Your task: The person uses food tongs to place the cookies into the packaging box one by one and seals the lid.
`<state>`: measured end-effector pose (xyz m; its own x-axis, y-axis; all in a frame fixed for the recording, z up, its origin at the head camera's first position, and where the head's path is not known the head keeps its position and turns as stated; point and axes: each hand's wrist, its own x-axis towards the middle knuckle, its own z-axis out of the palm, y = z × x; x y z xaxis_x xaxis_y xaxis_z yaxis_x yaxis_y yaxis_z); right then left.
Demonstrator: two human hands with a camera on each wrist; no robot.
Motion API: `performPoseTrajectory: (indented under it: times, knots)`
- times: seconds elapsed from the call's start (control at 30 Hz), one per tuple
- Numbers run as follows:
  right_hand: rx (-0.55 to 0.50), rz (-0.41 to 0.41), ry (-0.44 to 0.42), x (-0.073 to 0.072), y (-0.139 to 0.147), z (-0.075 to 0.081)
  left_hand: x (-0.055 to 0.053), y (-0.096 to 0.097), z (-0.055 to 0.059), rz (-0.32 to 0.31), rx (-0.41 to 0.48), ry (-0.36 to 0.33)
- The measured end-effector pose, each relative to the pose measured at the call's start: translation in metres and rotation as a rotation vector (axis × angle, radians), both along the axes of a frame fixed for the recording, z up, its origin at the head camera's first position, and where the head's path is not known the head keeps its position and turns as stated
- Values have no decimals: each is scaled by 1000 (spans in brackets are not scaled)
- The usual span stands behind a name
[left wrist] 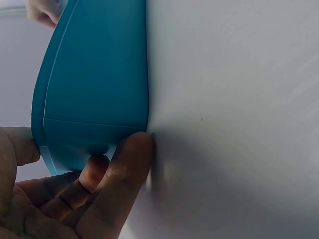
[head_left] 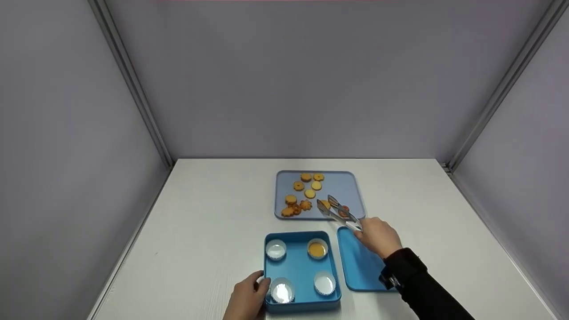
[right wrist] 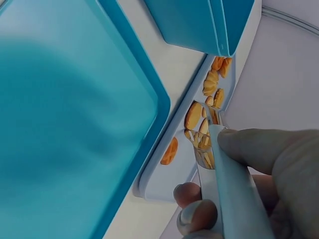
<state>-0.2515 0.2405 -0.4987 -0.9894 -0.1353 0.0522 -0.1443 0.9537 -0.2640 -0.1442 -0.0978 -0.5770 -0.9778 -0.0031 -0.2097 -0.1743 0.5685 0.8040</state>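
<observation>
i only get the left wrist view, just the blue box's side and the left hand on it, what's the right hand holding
Observer: The right hand grips a pair of metal tongs.
Operator: ok and is there anything inside the box
Observer: Yes, the blue box holds four white cups, one near each corner.
Operator: are they all empty
Observer: No, seen from the head view, the far-right cup has a round golden cookie in it.
</observation>
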Motion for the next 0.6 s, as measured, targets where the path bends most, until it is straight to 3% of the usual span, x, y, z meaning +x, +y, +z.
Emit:
performPoseTrajectory:
  times: [0.6]
  knots:
    - [-44, 9, 51, 9, 5, -17, -2, 0, -2, 1, 8, -10]
